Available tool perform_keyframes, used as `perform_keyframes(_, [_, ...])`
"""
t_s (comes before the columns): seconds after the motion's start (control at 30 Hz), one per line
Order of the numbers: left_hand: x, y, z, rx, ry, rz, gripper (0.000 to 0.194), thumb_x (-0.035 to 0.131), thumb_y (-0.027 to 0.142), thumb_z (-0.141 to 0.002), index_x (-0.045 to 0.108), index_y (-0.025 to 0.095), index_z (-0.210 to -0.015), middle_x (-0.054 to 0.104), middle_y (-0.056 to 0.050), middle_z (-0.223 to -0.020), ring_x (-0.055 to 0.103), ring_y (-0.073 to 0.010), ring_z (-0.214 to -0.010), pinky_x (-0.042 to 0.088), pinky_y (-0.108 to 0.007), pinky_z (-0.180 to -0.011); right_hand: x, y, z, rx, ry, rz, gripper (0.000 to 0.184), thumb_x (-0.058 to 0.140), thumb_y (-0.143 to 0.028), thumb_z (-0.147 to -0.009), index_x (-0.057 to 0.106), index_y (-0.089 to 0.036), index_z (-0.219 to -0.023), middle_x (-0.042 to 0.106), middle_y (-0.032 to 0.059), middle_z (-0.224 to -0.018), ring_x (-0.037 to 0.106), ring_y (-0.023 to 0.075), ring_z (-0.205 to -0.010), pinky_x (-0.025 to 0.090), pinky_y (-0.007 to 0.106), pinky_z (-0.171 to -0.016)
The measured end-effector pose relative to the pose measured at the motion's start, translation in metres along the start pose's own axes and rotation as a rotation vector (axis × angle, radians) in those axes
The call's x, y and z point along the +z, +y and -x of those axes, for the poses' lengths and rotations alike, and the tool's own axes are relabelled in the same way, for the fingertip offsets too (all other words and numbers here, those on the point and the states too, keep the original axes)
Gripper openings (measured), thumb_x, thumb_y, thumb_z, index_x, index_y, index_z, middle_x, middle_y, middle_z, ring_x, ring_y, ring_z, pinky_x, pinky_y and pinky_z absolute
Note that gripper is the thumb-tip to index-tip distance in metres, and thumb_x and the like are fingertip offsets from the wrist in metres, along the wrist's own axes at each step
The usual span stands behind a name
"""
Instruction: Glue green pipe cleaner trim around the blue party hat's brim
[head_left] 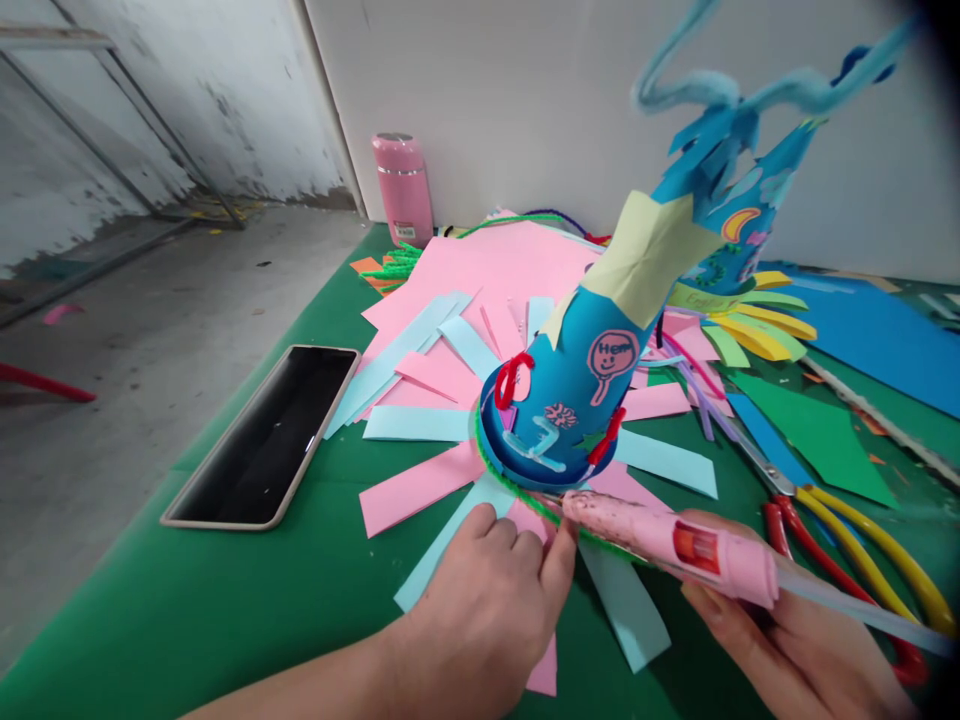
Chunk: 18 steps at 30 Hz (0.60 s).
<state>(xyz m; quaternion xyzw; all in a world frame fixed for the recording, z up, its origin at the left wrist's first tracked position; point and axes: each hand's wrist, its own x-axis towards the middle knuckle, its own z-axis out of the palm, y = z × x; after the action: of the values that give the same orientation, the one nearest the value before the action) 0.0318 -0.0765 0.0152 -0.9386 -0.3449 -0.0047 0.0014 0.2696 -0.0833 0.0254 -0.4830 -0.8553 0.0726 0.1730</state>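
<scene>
A blue paper cone hat (555,390) stands on the green table, ringed by pink and light blue paper strips (420,424). Red pipe cleaner bits, a pink drawn sticker and a pale yellow paper band decorate it. Along its base runs a green pipe cleaner (517,487). My left hand (487,590), fingers curled, presses this pipe cleaner near the front of the rim. In my right hand (795,620) is a pink hot glue gun (675,540), a clear glue stick sticking out of its back. Its nozzle points at the rim, close to my left fingertips.
A phone (262,440) lies at the left table edge. Scissors with red and yellow handles (840,530) lie at the right. Behind are a pink bottle (403,190), pink paper sheets (495,265), green pipe cleaners (397,262) and a second decorated cone hat (757,220).
</scene>
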Motion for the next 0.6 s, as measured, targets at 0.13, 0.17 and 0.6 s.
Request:
perform_keyframes(0.13, [0.0, 0.0, 0.0, 0.007, -0.007, 0.015, 0.054, 0.051, 0.02, -0.072, 0.037, 0.003, -0.122, 0.059, -0.005, -0.073, 0.052, -0.0189, -0.058, 0.03, -0.035, -0.054, -0.001, -0.005, -0.007, -0.043, -0.005, -0.078, 0.036, 0.046, -0.032, -0.085, 0.042, -0.023, -0.119, 0.064, 0.0066, -0.107, 0.064, 0.0196, -0.092, 0.053, 0.023, -0.077])
perform_keyframes(0.17, [0.0, 0.0, 0.0, 0.007, -0.009, 0.019, 0.054, 0.051, 0.02, -0.072, 0.037, 0.003, -0.122, 0.059, -0.005, -0.073, 0.052, -0.019, -0.058, 0.03, -0.035, -0.054, -0.001, -0.006, -0.009, -0.048, -0.023, -0.1, 0.036, 0.046, -0.031, -0.085, 0.042, -0.022, -0.12, 0.063, 0.0069, -0.108, 0.064, 0.0194, -0.093, 0.053, 0.023, -0.078])
perform_keyframes(0.6, [0.0, -0.001, 0.001, 0.01, -0.007, 0.036, 0.053, 0.047, 0.02, -0.074, 0.036, 0.004, -0.124, 0.059, -0.007, -0.073, 0.05, -0.0207, -0.058, 0.03, -0.035, -0.053, 0.004, -0.01, -0.013, -0.029, -0.033, -0.12, 0.035, 0.044, -0.03, -0.086, 0.04, -0.022, -0.119, 0.064, 0.0079, -0.105, 0.062, 0.0215, -0.097, 0.052, 0.026, -0.077])
